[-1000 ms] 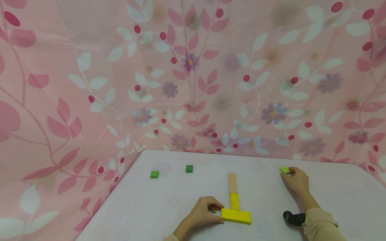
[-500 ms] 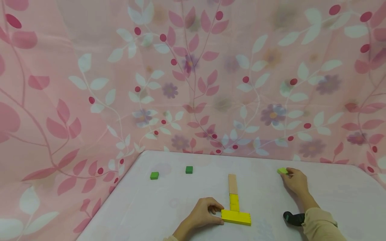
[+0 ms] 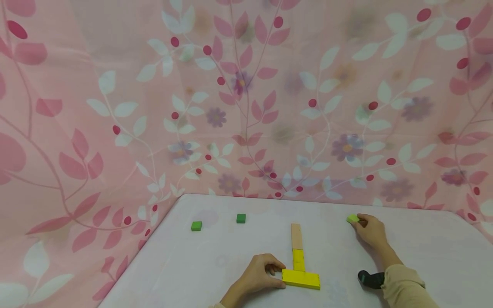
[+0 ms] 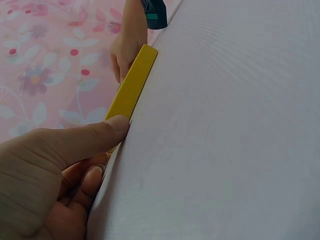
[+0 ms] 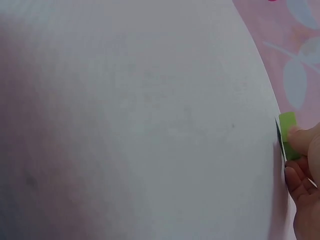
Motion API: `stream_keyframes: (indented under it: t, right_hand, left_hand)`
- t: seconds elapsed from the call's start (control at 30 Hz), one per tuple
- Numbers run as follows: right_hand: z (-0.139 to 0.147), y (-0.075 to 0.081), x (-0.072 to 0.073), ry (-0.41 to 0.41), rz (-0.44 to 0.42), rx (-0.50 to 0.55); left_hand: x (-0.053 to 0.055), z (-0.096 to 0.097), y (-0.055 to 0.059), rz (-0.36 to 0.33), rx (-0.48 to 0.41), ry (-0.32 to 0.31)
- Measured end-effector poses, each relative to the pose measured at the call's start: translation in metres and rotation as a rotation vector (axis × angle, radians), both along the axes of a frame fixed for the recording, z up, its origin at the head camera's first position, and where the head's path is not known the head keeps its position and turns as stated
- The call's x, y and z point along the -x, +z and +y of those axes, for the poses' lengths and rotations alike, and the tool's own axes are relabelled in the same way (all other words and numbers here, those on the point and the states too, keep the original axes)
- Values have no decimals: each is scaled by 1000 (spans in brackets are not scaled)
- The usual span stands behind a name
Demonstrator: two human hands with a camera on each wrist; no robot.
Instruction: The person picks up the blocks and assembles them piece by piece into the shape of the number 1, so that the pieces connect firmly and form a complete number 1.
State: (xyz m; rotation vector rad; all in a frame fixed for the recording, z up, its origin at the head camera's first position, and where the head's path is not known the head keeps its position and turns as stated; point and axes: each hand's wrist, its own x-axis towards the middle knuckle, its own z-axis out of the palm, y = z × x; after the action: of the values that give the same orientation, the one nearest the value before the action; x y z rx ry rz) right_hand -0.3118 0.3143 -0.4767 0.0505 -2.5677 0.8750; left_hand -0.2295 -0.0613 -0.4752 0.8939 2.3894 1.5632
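With thumb and fingers my left hand [image 3: 259, 273] pinches the left end of a long yellow block [image 3: 301, 279], which lies crosswise on the table. Behind that block, a shorter yellow block [image 3: 298, 260] and a plain wooden block [image 3: 296, 236] run away from me in line, forming a T shape. At the table's far right, my right hand [image 3: 372, 230] pinches a light green block [image 3: 352, 218] between thumb and fingers. The right wrist view has this green block [image 5: 287, 131] at its right edge, under the thumb. In the left wrist view the thumb presses on the yellow block [image 4: 132, 85].
Two green blocks stand apart at the back left, a lighter one [image 3: 196, 226] and a darker one [image 3: 241, 218]. A white cloth covers the table [image 3: 161, 265]. Pink floral fabric [image 3: 246, 107] hangs behind and at the left. A black device [image 3: 370, 279] sits by my right wrist.
My right hand has moved a little to the left with the light green block. The left hand stays at the end of the long yellow block. The camera view has shifted slightly.
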Motion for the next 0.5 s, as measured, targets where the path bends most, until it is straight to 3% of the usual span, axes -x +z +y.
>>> stream_keyframes:
  t: [0.5]
  right_hand:
    - [-10,4,3,27,-24,20]
  left_hand:
    - [0,0,0,-4,2,5]
